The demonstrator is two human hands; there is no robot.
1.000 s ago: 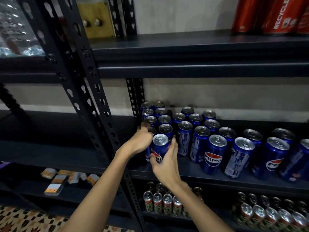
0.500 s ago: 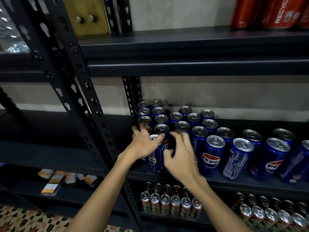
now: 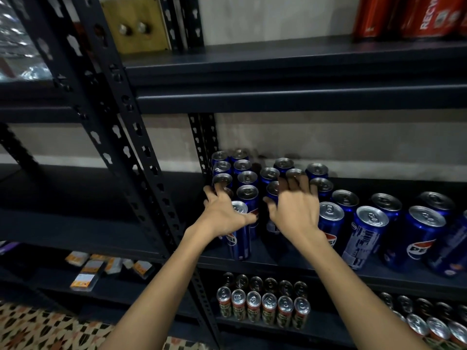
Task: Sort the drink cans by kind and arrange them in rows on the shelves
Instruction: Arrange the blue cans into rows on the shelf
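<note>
The blue cans (image 3: 369, 236) are slim, silver-topped and marked "PEPSI"; they stand in rows on the middle shelf (image 3: 328, 270). The left hand (image 3: 223, 215) rests over the front-left can (image 3: 238, 238), its fingers (image 3: 211, 195) spread and bent, thumb across the can's top. The right hand (image 3: 295, 210) hovers spread over the next row, gripping nothing. Red cans (image 3: 414, 16) above read "RECYC". Smaller cans (image 3: 262, 308) line the shelf below.

Both hands (image 3: 257, 213) reach among blue Pepsi cans (image 3: 331, 218), middle shelf (image 3: 290, 267).
</note>
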